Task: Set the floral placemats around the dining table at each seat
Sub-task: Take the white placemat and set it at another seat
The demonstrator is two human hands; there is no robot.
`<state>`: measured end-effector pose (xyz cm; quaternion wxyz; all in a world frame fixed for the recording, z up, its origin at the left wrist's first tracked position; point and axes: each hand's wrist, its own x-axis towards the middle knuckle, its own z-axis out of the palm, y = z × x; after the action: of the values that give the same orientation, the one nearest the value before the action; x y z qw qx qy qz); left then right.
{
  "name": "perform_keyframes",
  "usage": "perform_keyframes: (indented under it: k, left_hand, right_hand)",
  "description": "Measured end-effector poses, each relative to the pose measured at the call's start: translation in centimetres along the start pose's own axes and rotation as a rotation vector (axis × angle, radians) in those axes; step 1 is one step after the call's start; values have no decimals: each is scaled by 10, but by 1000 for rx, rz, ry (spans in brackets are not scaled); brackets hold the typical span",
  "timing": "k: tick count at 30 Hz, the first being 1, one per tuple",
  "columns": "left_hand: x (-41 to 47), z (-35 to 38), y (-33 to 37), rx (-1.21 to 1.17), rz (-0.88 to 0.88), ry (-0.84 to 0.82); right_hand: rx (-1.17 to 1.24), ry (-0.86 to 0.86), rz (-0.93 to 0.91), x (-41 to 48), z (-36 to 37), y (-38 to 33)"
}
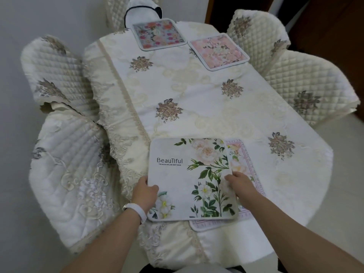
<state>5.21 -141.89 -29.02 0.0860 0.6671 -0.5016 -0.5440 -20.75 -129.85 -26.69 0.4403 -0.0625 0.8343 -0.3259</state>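
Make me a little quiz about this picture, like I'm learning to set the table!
1. How many mats can you see?
2. True or false: the Beautiful mat covers part of another mat.
3. Who holds the Beautiful mat? A: left hand only. B: right hand only. C: both hands.

Key
1. Four: the far mat, the pink mat, the Beautiful mat and the bordered mat under it.
2. True.
3. C: the left hand and the right hand grip its sides.
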Motion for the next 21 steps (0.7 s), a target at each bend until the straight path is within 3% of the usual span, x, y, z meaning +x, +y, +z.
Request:
perform_keyframes:
  k: [13, 21]
  left_hand:
    - [-9, -33, 9, 81, 152, -54]
    - [-41, -67, 6, -78, 227, 9]
  right_hand:
    - [-31, 39, -98, -64, 20, 0]
    - [-24, 44, -212, -95, 34, -6]
